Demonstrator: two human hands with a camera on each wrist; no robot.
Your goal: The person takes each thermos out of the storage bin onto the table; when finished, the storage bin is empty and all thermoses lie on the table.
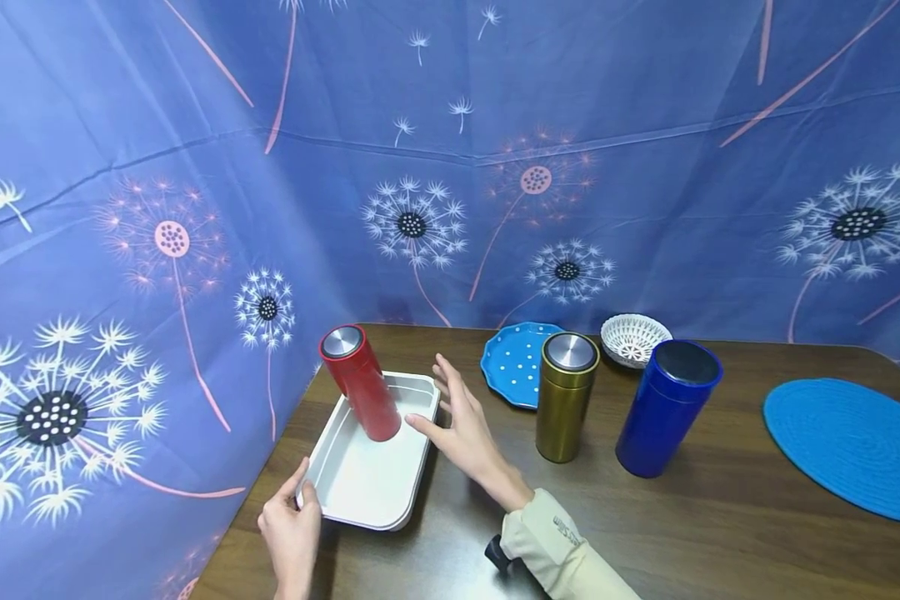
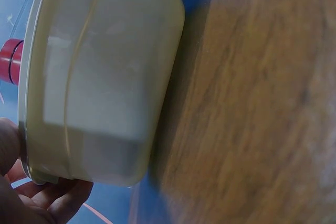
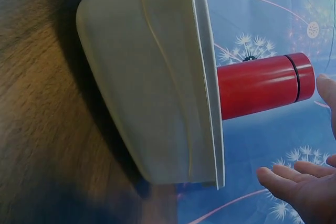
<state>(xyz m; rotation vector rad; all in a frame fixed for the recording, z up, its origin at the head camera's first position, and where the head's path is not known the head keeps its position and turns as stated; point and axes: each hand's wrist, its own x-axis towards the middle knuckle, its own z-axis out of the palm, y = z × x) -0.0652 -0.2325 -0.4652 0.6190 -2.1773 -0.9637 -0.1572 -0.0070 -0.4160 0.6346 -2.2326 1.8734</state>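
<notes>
A white rectangular tub sits on the table, with a red thermos flask upright inside it. My left hand holds the tub's near left corner; in the left wrist view its fingers curl under the rim. My right hand hovers over the tub's right edge, fingers spread, close to the red flask and apparently apart from it. The right wrist view has the flask's red lid sticking up above the tub wall, with the open hand beyond.
Right of the tub stand a gold thermos flask and a blue one. Behind them lie a blue polka-dot plate and a white openwork bowl. A round blue placemat lies far right. Patterned blue cloth hangs behind.
</notes>
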